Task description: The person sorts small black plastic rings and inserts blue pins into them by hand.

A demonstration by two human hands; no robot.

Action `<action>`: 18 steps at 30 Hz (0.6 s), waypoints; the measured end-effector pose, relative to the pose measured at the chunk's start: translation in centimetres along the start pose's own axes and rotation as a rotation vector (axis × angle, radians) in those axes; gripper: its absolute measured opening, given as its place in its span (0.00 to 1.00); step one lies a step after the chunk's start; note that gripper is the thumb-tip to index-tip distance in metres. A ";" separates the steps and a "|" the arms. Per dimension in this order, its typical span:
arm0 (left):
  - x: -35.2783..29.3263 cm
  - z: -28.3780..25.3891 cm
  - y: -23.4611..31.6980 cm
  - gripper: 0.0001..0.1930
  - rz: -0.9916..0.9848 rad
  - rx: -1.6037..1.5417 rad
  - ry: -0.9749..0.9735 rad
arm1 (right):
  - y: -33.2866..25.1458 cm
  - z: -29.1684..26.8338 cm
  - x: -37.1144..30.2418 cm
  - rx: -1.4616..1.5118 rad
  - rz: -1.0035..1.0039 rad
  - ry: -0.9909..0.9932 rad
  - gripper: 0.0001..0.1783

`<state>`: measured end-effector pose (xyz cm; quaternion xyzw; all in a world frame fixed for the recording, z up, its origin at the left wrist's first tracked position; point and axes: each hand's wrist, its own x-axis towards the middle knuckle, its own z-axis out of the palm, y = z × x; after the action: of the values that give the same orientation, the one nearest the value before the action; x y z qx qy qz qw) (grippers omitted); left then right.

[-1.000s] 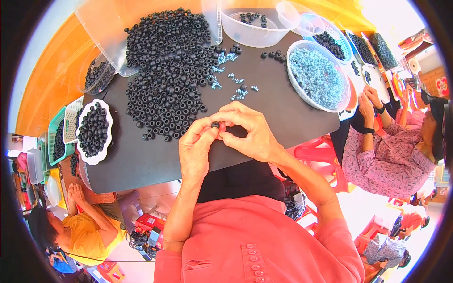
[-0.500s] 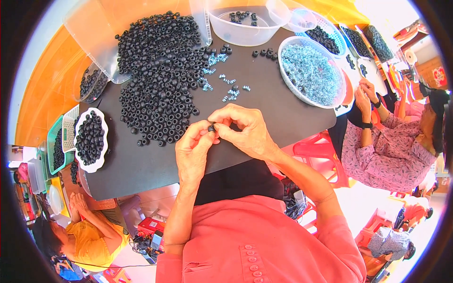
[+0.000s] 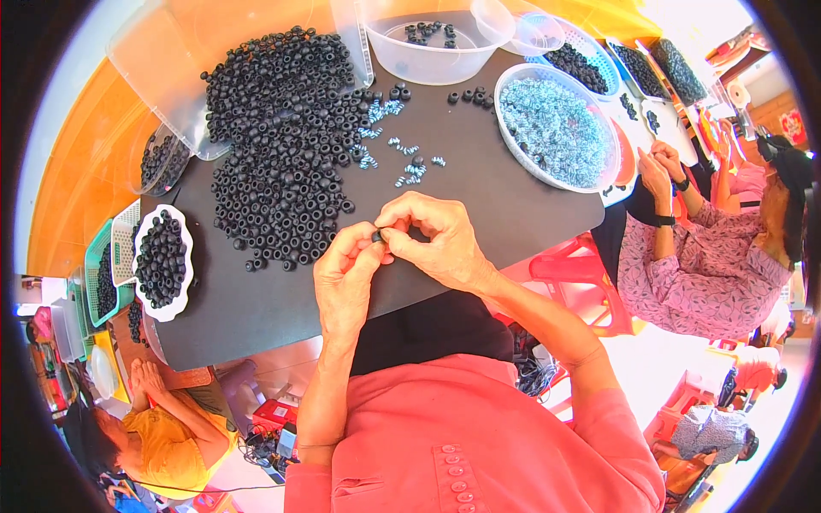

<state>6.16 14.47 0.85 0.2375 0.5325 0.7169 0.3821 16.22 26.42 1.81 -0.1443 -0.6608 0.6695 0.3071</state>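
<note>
Above the near edge of the dark table, my left hand (image 3: pixel 344 286) and my right hand (image 3: pixel 440 241) meet, fingers closed. Pinched between both sets of fingertips is a small black round piece (image 3: pixel 377 236), partly covered by them. Just beyond my left hand spreads a big heap of black round pieces with holes (image 3: pixel 278 162), spilling out of a tipped clear plastic tub (image 3: pixel 175 94). Several small pale-blue spring-like coils (image 3: pixel 414 170) lie loose past my fingers. More coils fill a white round bowl (image 3: pixel 503 120) to the right.
A white scalloped dish (image 3: pixel 180 286) of black pieces stands at the table's left edge. At the back is a clear round tub (image 3: pixel 410 64) with a few pieces. People sit on both sides, one in yellow (image 3: pixel 175 445), another in patterned pink (image 3: pixel 684 274). A red stool (image 3: pixel 581 274) stands right of the table.
Both hands keep their pinch on the small black piece, with only slight finger movement. The whole view has shifted slightly.
</note>
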 end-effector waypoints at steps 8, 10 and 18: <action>0.6 -0.9 -0.4 0.10 -0.058 -0.072 -0.095 | 0.1 -0.5 0.4 -0.167 -0.163 -0.037 0.06; 0.8 -1.2 -0.3 0.10 -0.073 -0.076 -0.118 | -0.1 -0.7 0.7 -0.190 -0.187 -0.065 0.07; 0.9 -0.9 0.0 0.10 -0.085 -0.084 -0.110 | 0.2 -0.4 0.2 -0.150 -0.164 -0.068 0.13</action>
<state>5.00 14.66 0.48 0.2375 0.4899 0.7076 0.4505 16.30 26.87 1.65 -0.0894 -0.7287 0.5951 0.3268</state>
